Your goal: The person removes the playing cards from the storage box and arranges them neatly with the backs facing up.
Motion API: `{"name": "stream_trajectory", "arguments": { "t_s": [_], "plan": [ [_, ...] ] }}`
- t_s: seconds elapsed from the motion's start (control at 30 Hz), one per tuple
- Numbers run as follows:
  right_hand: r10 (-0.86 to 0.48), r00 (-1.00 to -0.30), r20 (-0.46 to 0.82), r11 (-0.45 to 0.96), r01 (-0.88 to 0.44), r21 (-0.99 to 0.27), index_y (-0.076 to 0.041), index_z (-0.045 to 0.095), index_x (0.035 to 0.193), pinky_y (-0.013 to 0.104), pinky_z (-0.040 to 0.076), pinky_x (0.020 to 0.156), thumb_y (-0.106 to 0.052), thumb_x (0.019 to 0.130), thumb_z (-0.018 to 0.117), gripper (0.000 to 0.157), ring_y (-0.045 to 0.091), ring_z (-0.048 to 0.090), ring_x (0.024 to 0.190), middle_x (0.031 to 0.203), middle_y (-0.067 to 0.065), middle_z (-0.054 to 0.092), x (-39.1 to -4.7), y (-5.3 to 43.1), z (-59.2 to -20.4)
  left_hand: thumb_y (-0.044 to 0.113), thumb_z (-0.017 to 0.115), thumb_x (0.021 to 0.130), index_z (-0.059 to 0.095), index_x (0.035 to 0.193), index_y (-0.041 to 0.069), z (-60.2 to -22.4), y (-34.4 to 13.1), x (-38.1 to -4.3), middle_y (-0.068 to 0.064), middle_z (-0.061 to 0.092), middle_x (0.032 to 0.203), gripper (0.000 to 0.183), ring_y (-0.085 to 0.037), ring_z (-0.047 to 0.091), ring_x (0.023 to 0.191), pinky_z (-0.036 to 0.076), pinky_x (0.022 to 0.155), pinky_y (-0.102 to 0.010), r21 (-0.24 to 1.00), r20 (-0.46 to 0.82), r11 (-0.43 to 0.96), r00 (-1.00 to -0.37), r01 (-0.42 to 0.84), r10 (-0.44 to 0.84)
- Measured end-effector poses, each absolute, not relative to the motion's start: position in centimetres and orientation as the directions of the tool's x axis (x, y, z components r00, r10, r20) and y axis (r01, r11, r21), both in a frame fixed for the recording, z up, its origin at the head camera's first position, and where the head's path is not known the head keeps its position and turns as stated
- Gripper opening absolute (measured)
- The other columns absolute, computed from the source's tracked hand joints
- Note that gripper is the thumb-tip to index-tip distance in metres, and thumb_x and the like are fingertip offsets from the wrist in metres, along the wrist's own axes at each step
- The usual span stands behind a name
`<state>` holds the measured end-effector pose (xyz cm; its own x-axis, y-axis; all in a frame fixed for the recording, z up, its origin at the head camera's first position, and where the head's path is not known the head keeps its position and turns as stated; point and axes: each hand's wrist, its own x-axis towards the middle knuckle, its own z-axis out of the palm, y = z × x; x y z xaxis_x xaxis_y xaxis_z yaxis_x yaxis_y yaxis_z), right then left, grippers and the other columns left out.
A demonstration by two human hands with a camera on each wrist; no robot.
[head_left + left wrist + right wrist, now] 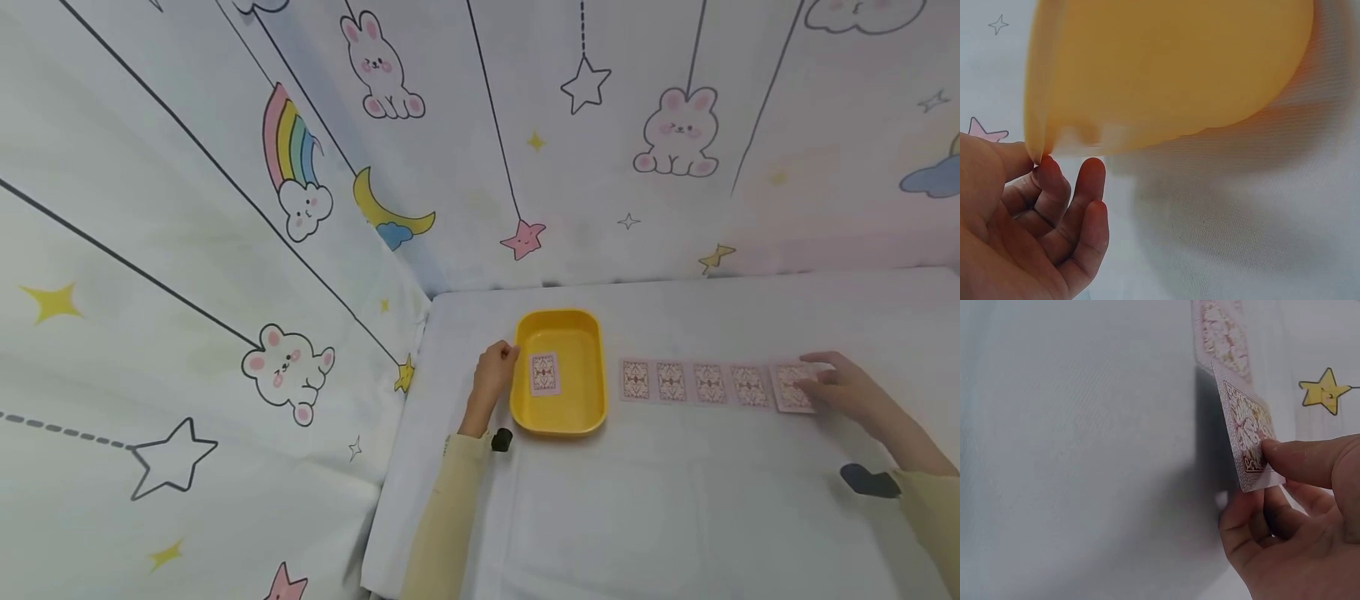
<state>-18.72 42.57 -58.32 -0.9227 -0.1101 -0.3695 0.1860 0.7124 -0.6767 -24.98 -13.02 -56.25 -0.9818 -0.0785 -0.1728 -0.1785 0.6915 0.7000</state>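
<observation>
The right hand (847,392) pinches a pale pink card (1244,425) with ornate scrollwork.

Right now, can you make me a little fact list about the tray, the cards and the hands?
Tray: yellow tray
Inside it: one card, patterned side up
Left hand: pinches the tray's edge
Right hand: pinches the end card, tilted up
In between: row of four cards
Underneath: white table

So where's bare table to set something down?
Bare white tabletop lies in front of the card row, between the sleeves, and behind the row, up to the backdrop. It's crowded from the yellow tray to the right hand.
</observation>
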Motion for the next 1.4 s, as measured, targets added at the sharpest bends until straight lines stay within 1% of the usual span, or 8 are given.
{"name": "stream_trajectory", "arguments": {
  "t_s": [0.07, 0.23, 0.4, 0.5, 0.7, 0.97, 1.17, 1.4],
  "plan": [
    [-0.103, -0.933, -0.346, 0.721, 0.17, -0.672, 0.015, 0.014, 0.148, 0.067, 0.045, 0.084, -0.036, 0.107, 0.045, 0.072, 0.066, 0.038, 0.117, 0.132, 0.052, 0.028, -18.7, 42.6, -58.6, 0.037, 0.051, 0.105, 0.058, 0.091, 0.011, -56.3, -13.1, -25.0, 0.0, 0.052, 0.074, 0.03, -0.012, 0.045, 0.06, 0.036, 0.054, -0.024, 0.699, -0.172, 0.693, -0.982, -0.178, -0.079],
    [-0.086, -0.958, -0.275, 0.765, 0.114, -0.635, 0.016, 0.021, 0.143, 0.07, 0.043, 0.086, -0.033, 0.104, 0.051, 0.07, 0.068, 0.041, 0.114, 0.129, 0.054, 0.033, -18.9, 42.0, -59.0, 0.036, 0.052, 0.105, 0.058, 0.092, 0.01, -56.1, -13.2, -25.1, 0.0, 0.052, 0.075, 0.03, -0.013, 0.045, 0.061, 0.036, 0.054, -0.024, 0.693, -0.167, 0.699, -0.982, -0.179, -0.087],
    [-0.084, -0.984, -0.156, 0.804, 0.025, -0.594, 0.02, 0.032, 0.134, 0.072, 0.04, 0.085, -0.02, 0.099, 0.059, 0.059, 0.066, 0.043, 0.106, 0.12, 0.053, 0.039, -19.1, 41.4, -59.1, 0.037, 0.052, 0.105, 0.058, 0.091, 0.01, -56.0, -13.2, -25.1, 0.0, 0.05, 0.074, 0.031, -0.012, 0.044, 0.061, 0.035, 0.054, -0.024, 0.69, -0.159, 0.703, -0.983, -0.174, -0.087],
    [-0.074, -0.988, -0.133, 0.811, 0.018, -0.585, 0.023, 0.035, 0.13, 0.071, 0.04, 0.084, -0.016, 0.097, 0.062, 0.058, 0.065, 0.042, 0.104, 0.118, 0.053, 0.039, -19.2, 41.3, -59.2, 0.036, 0.052, 0.105, 0.058, 0.091, 0.01, -55.9, -13.2, -25.1, 0.0, 0.05, 0.075, 0.031, -0.012, 0.045, 0.061, 0.035, 0.054, -0.024, 0.694, -0.159, 0.698, -0.983, -0.177, -0.091],
    [-0.069, -0.986, -0.15, 0.823, 0.029, -0.567, 0.023, 0.036, 0.13, 0.071, 0.04, 0.085, -0.019, 0.098, 0.061, 0.059, 0.065, 0.043, 0.105, 0.118, 0.053, 0.041, -19.3, 41.7, -59.4, 0.036, 0.051, 0.105, 0.058, 0.092, 0.01, -55.9, -13.0, -25.1, -0.001, 0.051, 0.076, 0.03, -0.013, 0.046, 0.063, 0.037, 0.055, -0.024, 0.701, -0.164, 0.689, -0.982, -0.182, -0.093],
    [-0.031, -0.974, -0.223, 0.824, 0.102, -0.557, 0.023, 0.032, 0.135, 0.069, 0.042, 0.084, -0.035, 0.105, 0.05, 0.068, 0.064, 0.042, 0.109, 0.124, 0.049, 0.039, -18.8, 41.5, -58.3, 0.038, 0.05, 0.106, 0.058, 0.093, 0.011, -56.3, -12.7, -25.0, 0.0, 0.052, 0.078, 0.031, -0.013, 0.047, 0.064, 0.037, 0.056, -0.024, 0.679, -0.187, 0.705, -0.977, -0.203, -0.101],
    [-0.056, -0.983, -0.173, 0.817, 0.054, -0.574, 0.022, 0.034, 0.137, 0.065, 0.047, 0.081, -0.03, 0.106, 0.048, 0.063, 0.062, 0.046, 0.108, 0.124, 0.047, 0.043, -19.1, 39.0, -56.5, 0.037, 0.05, 0.106, 0.058, 0.093, 0.01, -56.1, -12.7, -24.9, -0.001, 0.052, 0.077, 0.031, -0.013, 0.046, 0.063, 0.037, 0.055, -0.024, 0.68, -0.18, 0.706, -0.979, -0.197, -0.099],
    [-0.119, -0.99, -0.076, 0.807, -0.051, -0.588, 0.018, 0.04, 0.137, 0.064, 0.048, 0.08, -0.028, 0.105, 0.054, 0.058, 0.058, 0.054, 0.104, 0.12, 0.045, 0.05, -19.7, 36.0, -55.7, 0.038, 0.05, 0.106, 0.057, 0.093, 0.01, -56.2, -12.6, -24.9, -0.001, 0.051, 0.076, 0.031, -0.013, 0.046, 0.063, 0.036, 0.056, -0.024, 0.672, -0.177, 0.715, -0.979, -0.193, -0.099]
  ]
}}
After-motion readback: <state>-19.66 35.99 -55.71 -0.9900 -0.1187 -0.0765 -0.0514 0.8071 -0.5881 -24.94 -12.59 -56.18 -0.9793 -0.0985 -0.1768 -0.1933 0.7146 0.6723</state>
